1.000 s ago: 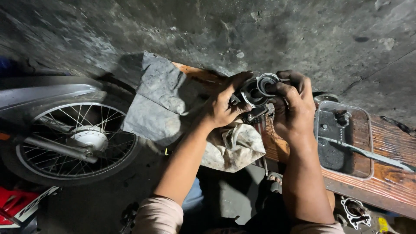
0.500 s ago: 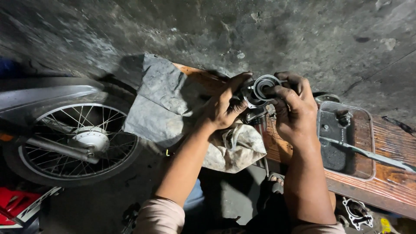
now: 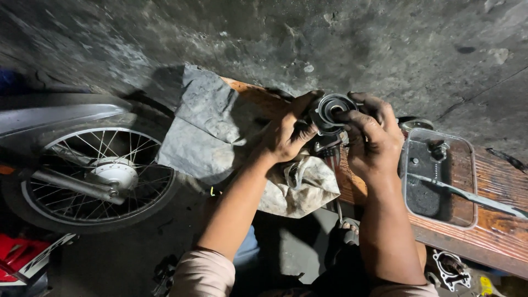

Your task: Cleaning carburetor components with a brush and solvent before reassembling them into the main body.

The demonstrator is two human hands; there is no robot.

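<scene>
- Nearest the camera, two bare forearms reach forward from pale rolled sleeves, the elbows bent and the wrists drawn close together over the edge of a wooden bench (image 3: 495,220).
- The left hand (image 3: 283,135) is clenched on the left side of a round metal hub part (image 3: 331,110), thumb pressed up along its rim, greasy fingers wrapped beneath it.
- The right hand (image 3: 374,140) grasps the same part from the right, its fingers curled over the front edge and partly hiding the lower rim.
- The hub part is held in the air between both hands, just above the bench's near end, its dark central bore facing the camera.
- To work it well, it seems wise to keep one hand as a steady brace while the other does the turning or pressing, since oily fingers could slip.
- Below the hands a dirty rag (image 3: 300,187) hangs off the bench.
- To the right a clear plastic tray (image 3: 470,181) holds small parts, with a long metal tool (image 3: 467,195) lying across it.
- Farther left stands a spoked motorcycle wheel (image 3: 96,176), with a grey cloth (image 3: 206,129) against the concrete wall (image 3: 264,38).
</scene>
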